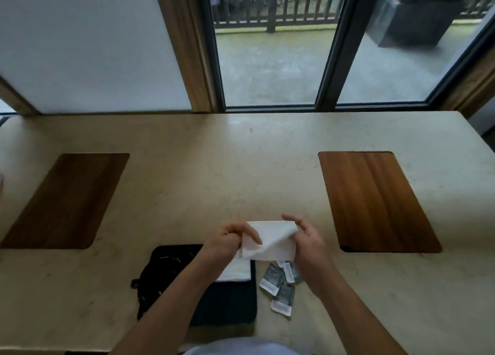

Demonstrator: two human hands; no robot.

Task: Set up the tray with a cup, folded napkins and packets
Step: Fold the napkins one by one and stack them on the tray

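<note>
A white napkin (273, 240) is held in the air above the near middle of the table, partly folded. My left hand (227, 240) pinches its left edge and my right hand (308, 240) pinches its right edge. Below them lies a black tray (230, 301) with a dark cup (166, 271) on its left half and a folded white napkin (237, 273) at its back edge, partly hidden by my left forearm. Several grey-and-white packets (280, 287) lie loose on the table just right of the tray.
The beige table (214, 172) has two inlaid wooden panels, one at the left (67, 202) and one at the right (375, 202). A white wall and a glass door (273, 60) stand behind the table's far edge.
</note>
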